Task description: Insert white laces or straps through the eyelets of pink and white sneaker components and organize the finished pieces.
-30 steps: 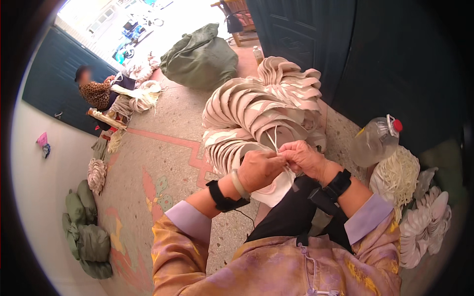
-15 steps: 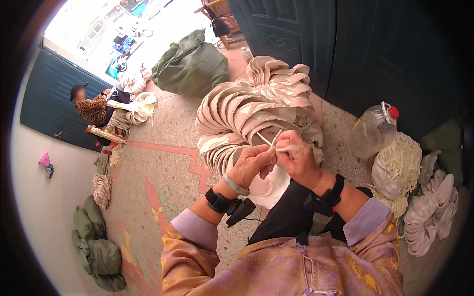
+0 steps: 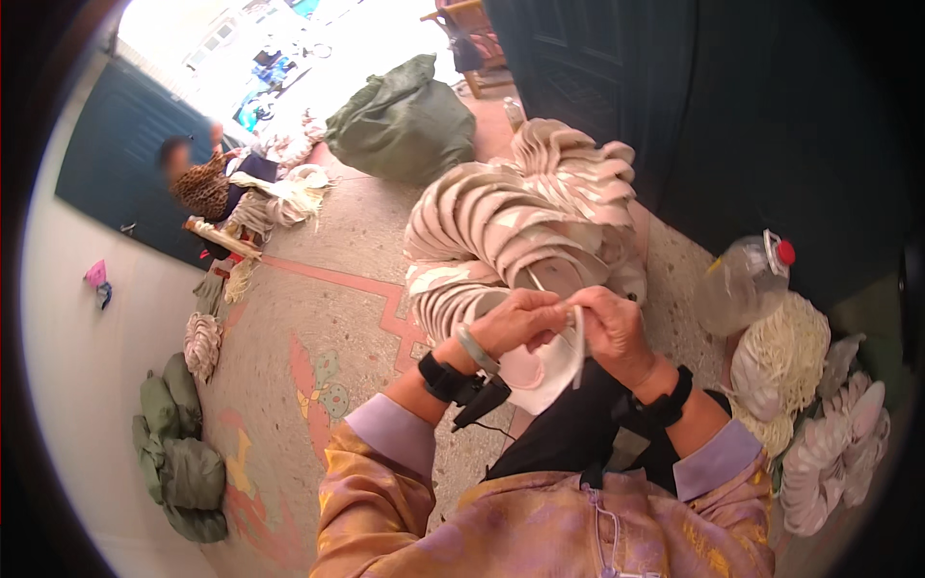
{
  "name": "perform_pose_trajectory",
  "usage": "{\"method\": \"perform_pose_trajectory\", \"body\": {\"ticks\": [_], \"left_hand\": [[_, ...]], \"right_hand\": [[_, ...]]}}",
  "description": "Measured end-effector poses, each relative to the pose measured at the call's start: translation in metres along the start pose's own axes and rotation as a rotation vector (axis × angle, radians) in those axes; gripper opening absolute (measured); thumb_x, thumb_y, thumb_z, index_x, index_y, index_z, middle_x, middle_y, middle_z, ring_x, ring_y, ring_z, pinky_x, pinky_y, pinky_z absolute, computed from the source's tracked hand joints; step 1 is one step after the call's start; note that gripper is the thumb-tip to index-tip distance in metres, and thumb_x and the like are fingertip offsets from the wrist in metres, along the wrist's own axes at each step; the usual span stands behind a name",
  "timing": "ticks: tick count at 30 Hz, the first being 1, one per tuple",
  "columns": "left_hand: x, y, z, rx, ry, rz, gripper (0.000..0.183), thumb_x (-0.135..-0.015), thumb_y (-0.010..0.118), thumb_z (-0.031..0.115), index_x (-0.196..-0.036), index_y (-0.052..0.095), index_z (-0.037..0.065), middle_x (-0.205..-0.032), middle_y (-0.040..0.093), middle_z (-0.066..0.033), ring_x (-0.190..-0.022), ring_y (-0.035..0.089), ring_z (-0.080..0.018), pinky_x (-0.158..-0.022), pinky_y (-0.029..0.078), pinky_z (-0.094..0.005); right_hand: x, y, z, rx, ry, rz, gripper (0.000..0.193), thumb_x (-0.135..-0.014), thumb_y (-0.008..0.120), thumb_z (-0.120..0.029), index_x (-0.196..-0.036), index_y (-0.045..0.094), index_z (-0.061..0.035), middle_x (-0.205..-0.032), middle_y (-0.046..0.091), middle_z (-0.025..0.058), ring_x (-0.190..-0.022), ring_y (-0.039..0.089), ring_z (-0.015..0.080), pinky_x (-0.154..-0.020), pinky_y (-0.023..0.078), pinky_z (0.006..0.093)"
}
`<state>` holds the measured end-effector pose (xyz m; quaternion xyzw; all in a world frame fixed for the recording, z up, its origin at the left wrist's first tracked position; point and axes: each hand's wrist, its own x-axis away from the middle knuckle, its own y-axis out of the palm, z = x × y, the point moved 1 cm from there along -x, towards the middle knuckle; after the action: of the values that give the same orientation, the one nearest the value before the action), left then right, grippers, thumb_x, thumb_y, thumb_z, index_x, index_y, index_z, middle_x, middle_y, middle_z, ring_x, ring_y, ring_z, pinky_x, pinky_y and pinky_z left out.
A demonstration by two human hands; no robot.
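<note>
My left hand and my right hand meet in front of my knees, fingertips pinched close together. Between them runs a narrow white cord; one end hangs below my right fingers, and another bit sticks up past my left fingers. Just beyond stands a large pile of curved, pinkish-white fabric pieces, stacked in overlapping rows. A pale piece with a pink inner patch lies under my hands, next to my dark trousers. The exact spot where the fingertips meet the cord is partly hidden.
A big green sack sits beyond the pile. To the right are a clear jug with a red cap, a bundle of pale strips and more stacked pieces. Green bags line the left wall; a person sits farther back.
My hands have drawn slightly apart, and the cord's crossed ends now show as one end hanging down. The view has shifted a little. The seated person has raised a hand.
</note>
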<state>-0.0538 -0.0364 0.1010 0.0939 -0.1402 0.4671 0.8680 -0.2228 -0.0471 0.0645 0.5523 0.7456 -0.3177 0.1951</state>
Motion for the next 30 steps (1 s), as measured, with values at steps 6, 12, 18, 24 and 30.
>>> {"method": "perform_pose_trajectory", "body": {"ticks": [6,12,18,24,30], "left_hand": [[-0.014,0.008,-0.023,-0.172,0.127,0.333,0.013,-0.082,0.057,0.015,-0.078,0.056,0.003,-0.060,0.050,0.0031,-0.053,0.046,-0.0032,-0.046,0.037,-0.0191],[-0.012,0.017,-0.023,-0.548,0.373,0.509,0.009,-0.080,0.057,0.010,-0.076,0.054,0.002,-0.056,0.051,-0.0034,-0.051,0.050,-0.0052,-0.045,0.040,-0.0221],[-0.007,0.012,-0.028,0.060,0.000,0.360,0.014,-0.084,0.057,0.016,-0.082,0.054,0.003,-0.063,0.051,0.0026,-0.054,0.048,-0.0031,-0.045,0.039,-0.0176],[0.000,0.009,-0.032,0.028,0.028,0.286,0.011,-0.084,0.056,0.015,-0.085,0.055,0.004,-0.067,0.052,0.0023,-0.054,0.049,-0.0036,-0.046,0.041,-0.0172],[0.000,0.008,-0.030,-0.066,0.039,0.364,0.008,-0.083,0.054,0.009,-0.083,0.054,0.002,-0.067,0.053,-0.0003,-0.054,0.053,-0.0057,-0.049,0.045,-0.0183]], "right_hand": [[0.003,0.004,0.013,-0.625,0.653,0.105,0.004,-0.083,0.057,-0.004,-0.086,0.058,-0.0042,-0.068,0.053,-0.0021,-0.055,0.047,0.0039,-0.051,0.042,0.0171],[0.008,0.015,0.025,-0.809,0.875,0.181,0.007,-0.082,0.062,-0.010,-0.083,0.057,-0.0049,-0.066,0.055,-0.0018,-0.050,0.047,0.0041,-0.047,0.039,0.0165],[0.008,0.016,0.009,-0.496,0.701,0.053,0.007,-0.083,0.060,-0.011,-0.082,0.058,-0.0048,-0.066,0.056,-0.0006,-0.050,0.046,0.0054,-0.047,0.038,0.0181],[0.003,0.007,0.003,0.013,0.143,-0.147,0.009,-0.078,0.057,-0.004,-0.086,0.057,-0.0003,-0.074,0.056,0.0132,-0.066,0.056,0.0287,-0.058,0.044,0.0330],[-0.001,0.004,0.003,-0.146,0.495,-0.233,0.008,-0.076,0.058,-0.005,-0.081,0.060,-0.0002,-0.066,0.056,0.0069,-0.058,0.053,0.0150,-0.053,0.042,0.0271]]}}
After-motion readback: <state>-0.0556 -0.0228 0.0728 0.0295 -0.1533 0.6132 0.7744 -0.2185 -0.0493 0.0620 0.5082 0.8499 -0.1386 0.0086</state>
